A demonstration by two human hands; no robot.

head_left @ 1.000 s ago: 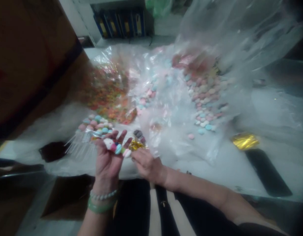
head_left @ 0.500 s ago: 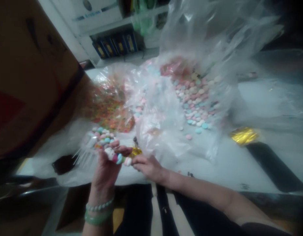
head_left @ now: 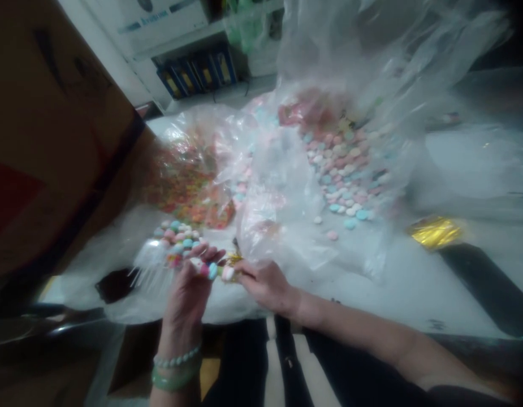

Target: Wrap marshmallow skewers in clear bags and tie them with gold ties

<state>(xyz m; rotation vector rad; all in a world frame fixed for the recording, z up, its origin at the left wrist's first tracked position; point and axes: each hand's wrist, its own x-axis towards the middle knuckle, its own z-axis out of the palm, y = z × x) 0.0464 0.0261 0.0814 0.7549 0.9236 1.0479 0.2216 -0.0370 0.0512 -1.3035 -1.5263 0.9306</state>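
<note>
Item: row of pastel sweets [head_left: 212, 271], lower centre of frame; light, small, probably slippery, best held at the ends. Our left hand [head_left: 187, 294] curls around it; our right hand [head_left: 265, 285] pinches its far end.

Bare L hand [head_left: 187, 297] is up, palm turned in, fingers curled. Bare R hand [head_left: 266, 285] reaches in from the R w/ fingers bent, v. close to L hand. Long bare R forearm [head_left: 354, 345] lies low across the bottom.
</note>
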